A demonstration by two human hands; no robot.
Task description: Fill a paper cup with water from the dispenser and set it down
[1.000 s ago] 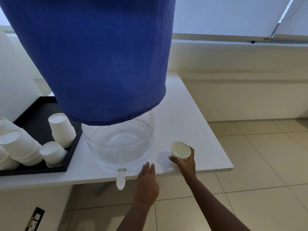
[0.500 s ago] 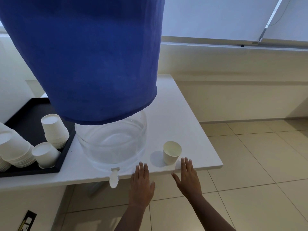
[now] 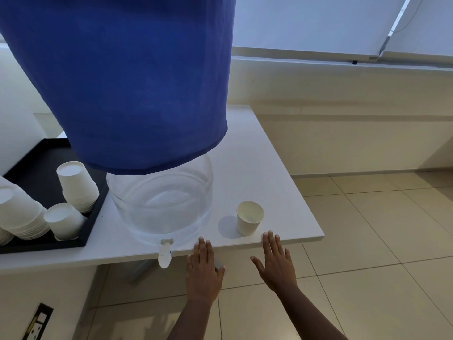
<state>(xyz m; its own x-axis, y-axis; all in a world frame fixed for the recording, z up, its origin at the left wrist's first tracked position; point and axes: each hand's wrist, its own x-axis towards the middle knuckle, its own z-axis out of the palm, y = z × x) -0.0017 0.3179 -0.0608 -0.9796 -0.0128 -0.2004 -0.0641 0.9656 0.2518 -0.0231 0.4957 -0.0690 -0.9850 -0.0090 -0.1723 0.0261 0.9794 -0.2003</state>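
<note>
White tabletop (image 3: 257, 153) stands against a pale wall, with tiled floor (image 3: 367, 241) to its right and front, and everything on it sits toward the front edge where a standing person can reach. At the left end a black tray (image 3: 36, 168) keeps the spare cups (image 3: 76, 185) together, stacked upside down, probably so their insides stay clean and one can be lifted off at a time. Just beside the tray's right edge is the dispenser (image 3: 159, 204), a clear bowl under a big bottle in a blue cover (image 3: 127, 82); it is set so its tap (image 3: 165, 252) hangs out past the front edge, which leaves room to hold a cup under the spout. Next along, the left hand (image 3: 204, 268) is flat and relaxed, gripping nothing, its fingertips reaching the front edge just right of the tap. Further right the cup (image 3: 249, 218) stands upright on the tabletop near the front edge, clear of the dispenser and apart from both hands; whether it holds water I cannot tell from this angle, though the inside looks pale and smooth. The right hand (image 3: 275, 263) is likewise spread and empty, just in front of the cup with fingertips at the edge. With the cup down and both hands let go, the task looks finished, if the cup is indeed filled.
</note>
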